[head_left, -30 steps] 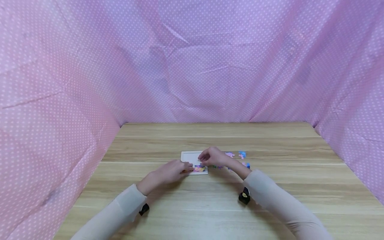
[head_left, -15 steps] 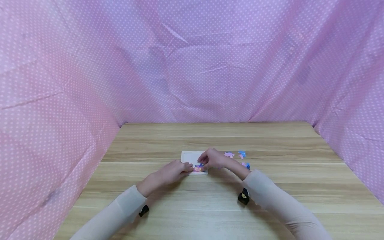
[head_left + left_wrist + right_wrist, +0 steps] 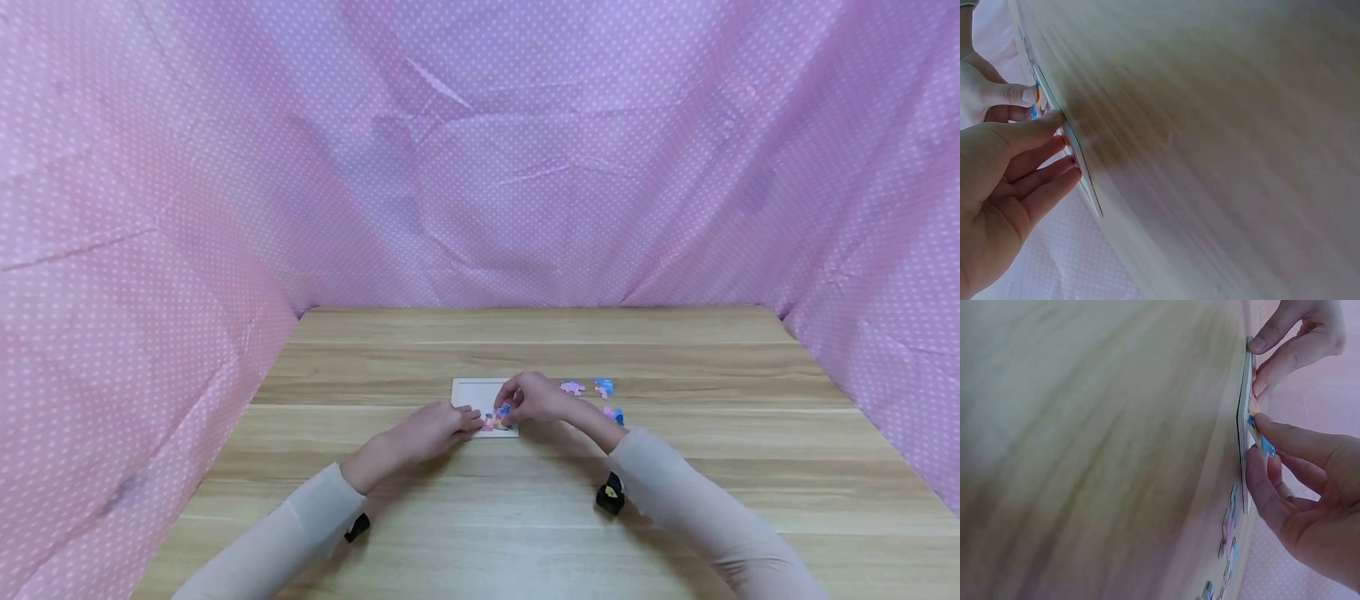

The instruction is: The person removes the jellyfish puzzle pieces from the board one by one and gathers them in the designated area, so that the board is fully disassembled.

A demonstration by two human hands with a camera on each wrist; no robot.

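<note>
A white puzzle tray [image 3: 472, 392] lies flat on the table, with colourful pieces [image 3: 491, 422] along its front part. My left hand [image 3: 435, 427] grips the front left of the tray; in the left wrist view its thumb is at the front rim and its fingers rest on the tray. My right hand [image 3: 534, 397] is over the tray's right side. Its thumb and fingers pinch a small puzzle piece [image 3: 1267, 447], partly blue, held tilted at the tray surface. The right hand hides the tray's right part in the head view.
Loose puzzle pieces lie right of the tray: a pink one [image 3: 572, 388], a blue and pink one [image 3: 604, 387] and another [image 3: 614, 415] nearer the forearm. The wooden table [image 3: 480, 517] meets a pink dotted curtain [image 3: 480, 208] at its back edge.
My right hand has shifted slightly down over the tray's front right, and the pinched puzzle piece is now tilted up with more blue showing. The left hand stays in place.
</note>
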